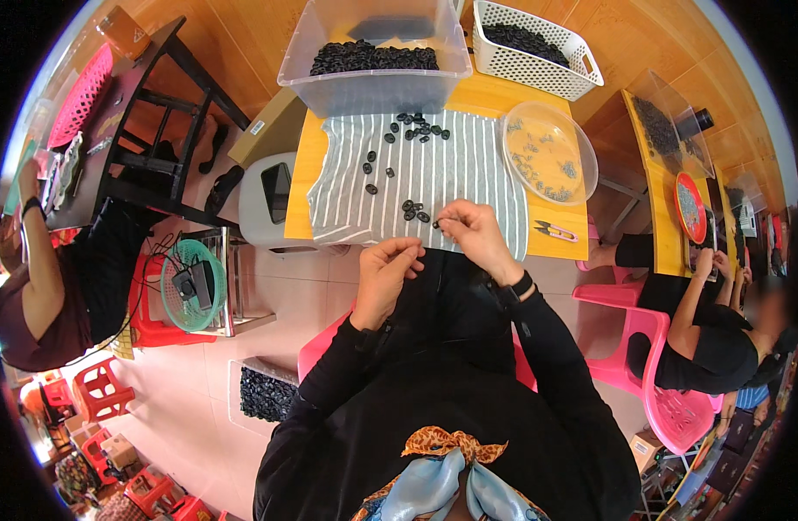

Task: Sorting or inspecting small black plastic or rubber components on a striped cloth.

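My right hand (pixel 477 233) is above the near edge of a grey, white-striped cloth (pixel 468 174), its thumb and fingers pinched on a small black piece. To its left, just off the cloth's edge, my left hand (pixel 386 276) is closed with fingertips together; whatever they hold is too small to make out. A small group of black oval pieces (pixel 408 206) lies beside the right fingertips. More black oval pieces (pixel 371 168) are scattered toward the left and far part of the cloth. Thread snips (pixel 555 231) rest on the yellow table (pixel 551 250), right of the cloth.
At the back stand a clear bin (pixel 373 94) and a white perforated basket (pixel 538 71), both holding black pieces. A round clear dish (pixel 587 178) contains small shiny bits. Another clear box (pixel 236 391) of black pieces is on the floor. People sit at tables on both sides.
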Demonstrator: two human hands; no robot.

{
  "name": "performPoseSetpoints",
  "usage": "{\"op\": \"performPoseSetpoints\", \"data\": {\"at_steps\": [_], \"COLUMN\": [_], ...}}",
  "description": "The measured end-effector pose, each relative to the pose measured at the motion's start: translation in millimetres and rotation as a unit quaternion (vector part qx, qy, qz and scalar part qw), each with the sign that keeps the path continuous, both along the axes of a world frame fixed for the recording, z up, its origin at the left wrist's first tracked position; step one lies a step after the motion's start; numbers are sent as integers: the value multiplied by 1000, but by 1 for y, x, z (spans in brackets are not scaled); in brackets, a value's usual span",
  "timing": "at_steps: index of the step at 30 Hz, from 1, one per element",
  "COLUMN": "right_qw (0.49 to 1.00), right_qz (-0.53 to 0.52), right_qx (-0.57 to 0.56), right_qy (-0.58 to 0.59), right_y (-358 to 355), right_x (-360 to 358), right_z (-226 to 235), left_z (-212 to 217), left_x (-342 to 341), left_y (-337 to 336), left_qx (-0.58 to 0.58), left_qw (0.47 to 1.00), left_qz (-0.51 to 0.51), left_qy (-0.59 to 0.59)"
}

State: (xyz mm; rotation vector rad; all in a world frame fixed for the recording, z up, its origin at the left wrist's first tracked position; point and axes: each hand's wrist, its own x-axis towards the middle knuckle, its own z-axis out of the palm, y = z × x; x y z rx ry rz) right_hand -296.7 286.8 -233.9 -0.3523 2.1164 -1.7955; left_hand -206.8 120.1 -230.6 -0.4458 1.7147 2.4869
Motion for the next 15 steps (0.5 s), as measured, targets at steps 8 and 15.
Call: {"op": "performPoseSetpoints", "data": {"at_steps": [8,15], "right_qw": [992,990], "right_qz": [14,-9], "right_qx": [-109,67], "right_qy": [61,121], "right_y": [1,11], "right_x": [38,-11], "right_z": [13,14], "left_z": [0,-10], "left_x": [-9,-3], "left_y": [12,2], "left_qx": [231,235], "left_qw": [971,969], "left_qz": [-63,-67], "left_qy": [-20,-29]}}
